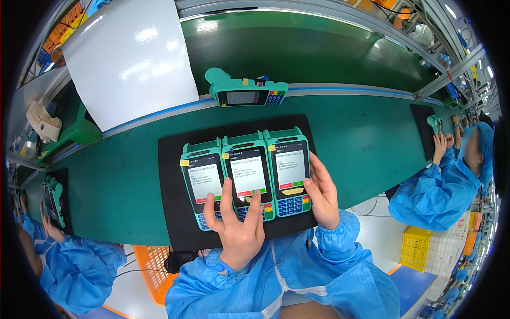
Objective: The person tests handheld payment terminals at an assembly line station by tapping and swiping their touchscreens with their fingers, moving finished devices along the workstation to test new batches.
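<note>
Left hand [237, 223]: open, fingers spread flat over the keypads of the left payment terminal [202, 181] and the middle payment terminal [247, 173]; gripping nothing.
Right hand [322, 194]: open, palm against the right edge of the right payment terminal [288, 169], thumb lying on its keypad; pressing, not closing around it.
Terminals: three alike, side by side and touching, upright on the black mat [170, 202]; teal shells, dark fronts, lit white screens with a red and a green bar at the bottom, blue keys below.
Stickers: a small yellow tab at the upper left corner of each screen; a longer yellow strip under the right screen.
Mat: black rectangle lying on the green belt [361, 133], just in front of the body.
Fourth terminal [247, 91]: same teal kind, lying sideways on the blue-edged rail beyond the mat, yellow tab on top, well apart from the hands.
White sheet [130, 58]: large, blank, glossy, tilted at the upper left.
Yellow crate [416, 249]: slotted, on the floor at the lower right.
Orange basket [154, 271]: below the belt, left of the knees.
Co-workers: blue sleeves at the left and right edges, each at another black mat with teal terminals.
</note>
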### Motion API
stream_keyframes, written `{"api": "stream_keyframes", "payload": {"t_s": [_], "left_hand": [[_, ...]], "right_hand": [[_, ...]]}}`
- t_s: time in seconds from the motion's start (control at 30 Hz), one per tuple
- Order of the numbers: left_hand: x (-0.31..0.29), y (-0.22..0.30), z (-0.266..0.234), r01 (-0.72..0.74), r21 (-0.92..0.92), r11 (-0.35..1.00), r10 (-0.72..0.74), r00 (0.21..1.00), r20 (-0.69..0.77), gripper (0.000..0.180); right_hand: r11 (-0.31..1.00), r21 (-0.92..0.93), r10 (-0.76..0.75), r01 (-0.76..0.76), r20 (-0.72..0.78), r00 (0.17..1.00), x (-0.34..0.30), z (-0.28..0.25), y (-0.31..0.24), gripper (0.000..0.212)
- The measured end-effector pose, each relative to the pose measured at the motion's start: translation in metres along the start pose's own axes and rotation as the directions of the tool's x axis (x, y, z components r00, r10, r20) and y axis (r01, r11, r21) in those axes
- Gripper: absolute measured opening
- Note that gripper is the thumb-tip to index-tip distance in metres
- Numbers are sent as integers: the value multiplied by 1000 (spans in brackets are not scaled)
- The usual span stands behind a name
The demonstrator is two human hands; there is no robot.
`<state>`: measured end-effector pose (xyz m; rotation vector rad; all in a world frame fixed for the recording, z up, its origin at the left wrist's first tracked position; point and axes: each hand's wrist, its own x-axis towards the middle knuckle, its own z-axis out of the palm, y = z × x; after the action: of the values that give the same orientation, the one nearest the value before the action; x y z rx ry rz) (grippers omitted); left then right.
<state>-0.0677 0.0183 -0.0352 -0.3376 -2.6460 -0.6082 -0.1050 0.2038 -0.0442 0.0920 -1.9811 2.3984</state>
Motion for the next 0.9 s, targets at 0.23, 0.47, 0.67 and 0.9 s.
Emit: {"api": "stream_keyframes", "payload": {"t_s": [0.23, 0.47, 0.67, 0.9], "left_hand": [[3, 2, -1, -1, -1, 1000, 1, 1000, -9, 25], [2, 2, 0, -5, 2, 1000, 5, 1000, 10, 23], [2, 3, 2, 1, -24, 1000, -1, 1000, -18, 23], [2, 2, 3, 2, -29, 1000, -3, 1000, -19, 23]], "right_hand": [[1000, 12, -2, 2, 5, 1000, 0, 0, 0, 55], [1000, -7, 0, 0, 10, 1000, 0, 1, 0, 56], [1000, -25, 2, -2, 7, 1000, 0, 1, -3, 56], [999, -38, 4, -3, 2, 1000, 0, 1, -1, 56]]}}
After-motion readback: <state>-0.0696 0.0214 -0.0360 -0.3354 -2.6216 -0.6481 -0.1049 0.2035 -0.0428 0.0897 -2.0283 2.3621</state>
